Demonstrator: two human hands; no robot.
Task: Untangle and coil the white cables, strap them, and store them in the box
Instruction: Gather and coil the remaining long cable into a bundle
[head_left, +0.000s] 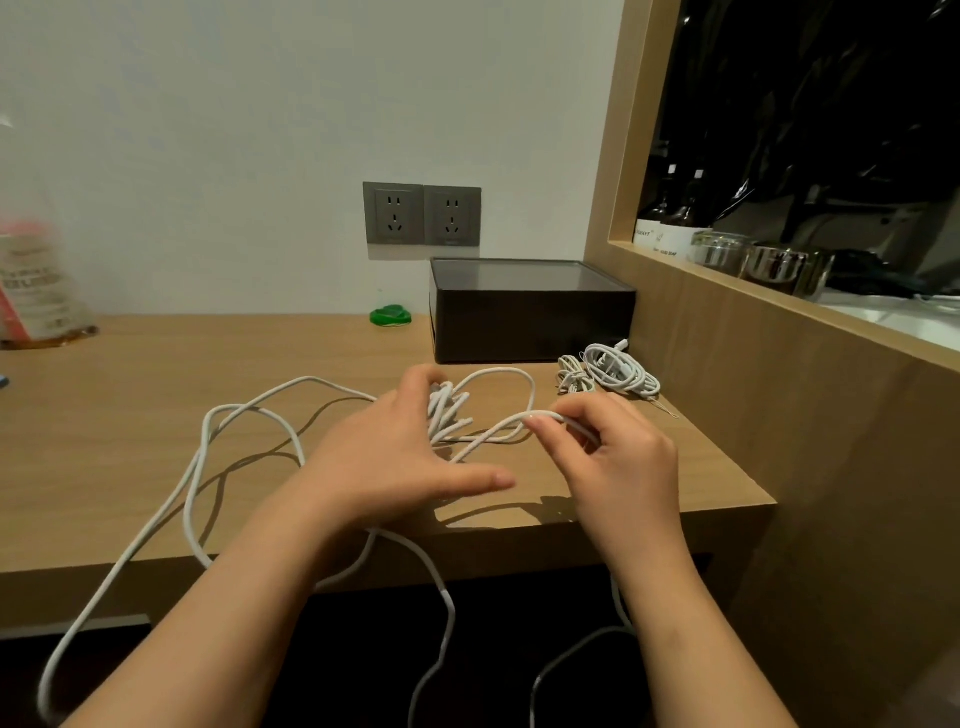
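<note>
A long white cable (249, 415) sprawls in loose loops over the wooden desk (130, 374) and hangs off its front edge. My left hand (395, 457) holds several short coiled turns of it over its fingers, thumb stretched out to the right. My right hand (618, 462) pinches a strand of the same cable just right of the coil. Two small coiled white cables (608, 371) lie at the back right, in front of the dark box (530, 322), which stands against the wall.
A green roll of strap tape (390, 315) sits left of the box. Two wall sockets (422, 214) are above it. A plastic bag (36, 291) stands at the far left. A wooden partition (779, 374) with a ledge of bottles and glasses bounds the right.
</note>
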